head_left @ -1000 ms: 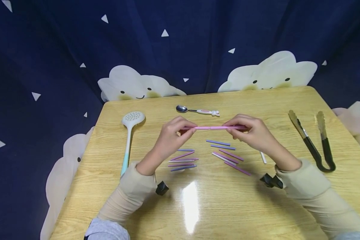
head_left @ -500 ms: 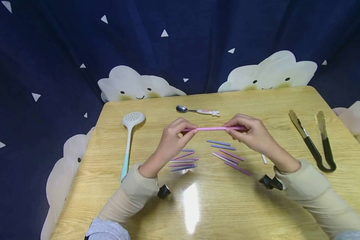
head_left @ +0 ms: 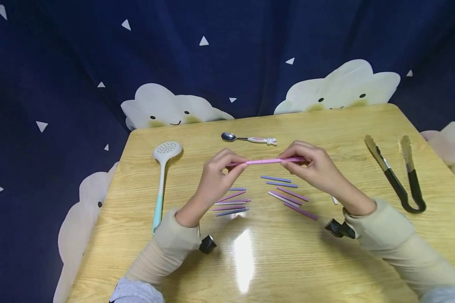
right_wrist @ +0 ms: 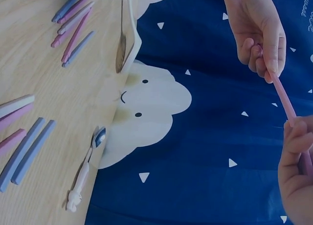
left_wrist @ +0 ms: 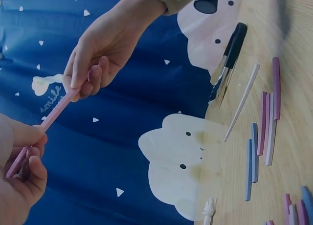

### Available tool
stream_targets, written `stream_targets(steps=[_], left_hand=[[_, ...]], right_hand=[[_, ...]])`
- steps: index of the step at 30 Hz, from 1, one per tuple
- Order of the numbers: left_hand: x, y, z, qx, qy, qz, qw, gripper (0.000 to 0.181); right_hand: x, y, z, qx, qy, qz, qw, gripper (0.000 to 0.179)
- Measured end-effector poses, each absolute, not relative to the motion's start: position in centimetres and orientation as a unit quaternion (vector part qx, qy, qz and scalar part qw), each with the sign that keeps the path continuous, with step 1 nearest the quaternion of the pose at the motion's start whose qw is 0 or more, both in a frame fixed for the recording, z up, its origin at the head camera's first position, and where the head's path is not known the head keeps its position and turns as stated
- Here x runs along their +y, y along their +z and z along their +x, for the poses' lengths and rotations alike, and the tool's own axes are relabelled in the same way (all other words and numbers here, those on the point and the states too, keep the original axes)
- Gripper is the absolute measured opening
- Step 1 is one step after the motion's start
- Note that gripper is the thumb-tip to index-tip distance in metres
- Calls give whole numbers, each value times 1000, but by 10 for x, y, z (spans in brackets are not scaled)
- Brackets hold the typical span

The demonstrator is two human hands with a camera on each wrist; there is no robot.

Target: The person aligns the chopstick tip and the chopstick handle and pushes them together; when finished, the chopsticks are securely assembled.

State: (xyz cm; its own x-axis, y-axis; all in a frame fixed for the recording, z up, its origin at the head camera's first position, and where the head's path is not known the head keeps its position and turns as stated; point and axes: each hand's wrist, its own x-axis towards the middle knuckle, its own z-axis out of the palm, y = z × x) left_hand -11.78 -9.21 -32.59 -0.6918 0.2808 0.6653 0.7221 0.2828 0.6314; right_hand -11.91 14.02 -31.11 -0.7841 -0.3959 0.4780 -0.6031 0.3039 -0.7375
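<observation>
My left hand (head_left: 217, 173) pinches one end of a slim pink stick (head_left: 255, 162) between thumb and fingers. At the other end my right hand (head_left: 314, 167) pinches in the same way. A faint seam shows midway, so this may be two sticks meeting end to end. Held nearly level, it is raised above the table in the left wrist view, where the pink stick (left_wrist: 59, 107) slants between both hands. Below the hands lie loose sticks in two groups: a mixed left group (head_left: 231, 203) and a right group with blue sticks (head_left: 281, 184) and pink sticks (head_left: 300, 211).
A spoon (head_left: 259, 140) with a white animal-shaped handle end lies behind the hands. A slotted ladle (head_left: 161, 176) is at the left, black-handled tongs (head_left: 398, 189) at the right. One white stick (head_left: 334, 200) lies partly under the right forearm. A blue curtain hangs behind the wooden table (head_left: 280, 265).
Both hands keep their hold on the pink stick. The right hand has shifted slightly left and up, so the stick tilts a little. The head view has turned slightly.
</observation>
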Motion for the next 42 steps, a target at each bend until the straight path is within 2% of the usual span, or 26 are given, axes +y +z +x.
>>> stream_targets(steps=[9, 14, 23, 28, 35, 42], left_hand=[[-90, -329, -120, -783, -509, -307, 185, 4], [-91, -330, -124, -793, -513, -284, 166, 6], [-95, -324, -128, -804, -483, -300, 176, 6], [-96, -324, -129, -816, -476, -296, 145, 10], [-107, -328, -134, -839, -499, -204, 72, 44], [-118, -337, -138, -845, -509, -158, 44, 45]], right_hand=[[144, -313, -121, -811, 490, 306, 93, 13], [145, -308, -126, -835, 423, 327, 131, 13], [146, -299, -126, -858, 262, 385, 214, 12], [149, -301, -124, -862, 222, 390, 236, 12], [172, -320, -129, -908, 216, 304, 192, 10], [205, -346, -135, -945, 245, 197, 90, 8]])
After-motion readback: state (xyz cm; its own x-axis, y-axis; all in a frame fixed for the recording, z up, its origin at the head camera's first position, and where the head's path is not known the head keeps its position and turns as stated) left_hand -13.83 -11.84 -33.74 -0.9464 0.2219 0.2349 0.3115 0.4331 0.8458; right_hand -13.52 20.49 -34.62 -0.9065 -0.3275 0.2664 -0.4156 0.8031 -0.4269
